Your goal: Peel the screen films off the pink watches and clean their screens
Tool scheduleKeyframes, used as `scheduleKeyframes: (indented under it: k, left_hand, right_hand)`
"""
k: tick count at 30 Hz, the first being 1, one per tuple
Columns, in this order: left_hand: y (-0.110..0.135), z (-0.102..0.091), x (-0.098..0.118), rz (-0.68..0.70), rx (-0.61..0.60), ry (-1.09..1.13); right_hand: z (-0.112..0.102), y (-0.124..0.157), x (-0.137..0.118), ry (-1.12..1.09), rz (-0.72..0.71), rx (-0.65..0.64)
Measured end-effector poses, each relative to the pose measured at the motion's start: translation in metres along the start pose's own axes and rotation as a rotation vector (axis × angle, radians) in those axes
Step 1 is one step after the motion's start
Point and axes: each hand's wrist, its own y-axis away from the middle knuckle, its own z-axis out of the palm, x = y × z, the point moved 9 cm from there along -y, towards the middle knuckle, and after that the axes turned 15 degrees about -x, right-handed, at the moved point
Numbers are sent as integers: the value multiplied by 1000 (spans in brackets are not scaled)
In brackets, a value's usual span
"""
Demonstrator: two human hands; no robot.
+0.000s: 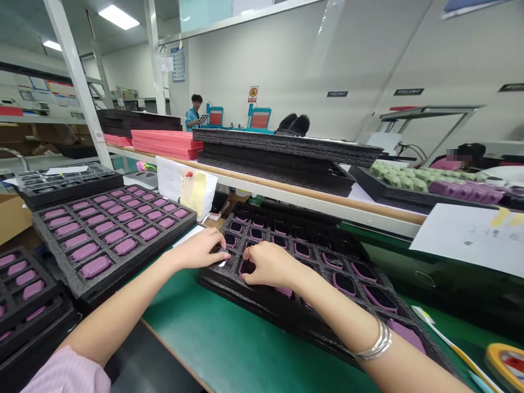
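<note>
My right fingers (251,279) curl half-closed over a watch (246,267) at the tray's (230,276) near left corner; my left fingers (218,256) bend beside it. I can't tell either grip; a slip could scratch it.

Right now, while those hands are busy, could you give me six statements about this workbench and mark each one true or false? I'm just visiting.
1. The left hand and right hand are both at the middle foam tray. True.
2. The silver bangles circle the left forearm. False: they circle the right forearm.
3. The large tray on the left holds purple cases. True.
4. The yellow tape roll lies on the shelf. False: it lies on the green work surface.
5. Pink-red foam sheets are stacked on the shelf. True.
6. Nobody else is in sight. False: a person in blue shows beyond the shelf.
</note>
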Motion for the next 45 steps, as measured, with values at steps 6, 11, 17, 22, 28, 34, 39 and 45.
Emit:
scheduleKeyframes:
  k: [6, 11, 17, 22, 28, 34, 39, 45]
  left_hand:
    - [-11, -16, -10, -66, -8, 47]
    - [-51, -10, -24, -148, -35, -31]
    - [-67, 0, -25, -180, -134, -19]
    - [-61, -3, -12, -138, -99, 172]
    - [-11, 4, 33, -37, 100, 623]
    - [20, 102, 98, -1, -234, 1589]
    - [3, 147, 129, -61, -374, 1773]
    - [-17, 155, 162, 73, -504, 1711]
  right_hand:
    - [-14, 2, 15, -35, -37, 6]
    - [-22, -23, 42, -17, 77, -18]
    - [0, -43, 61, -46, 171, -89]
    - [0, -29, 63, -155, 154, 68]
    - [-23, 40, 65, -372, 131, 391]
    - [-19, 154, 29, -348, -98, 759]
    - [13, 195, 2, -66, -143, 809]
    - [38, 185, 19, -269, -117, 636]
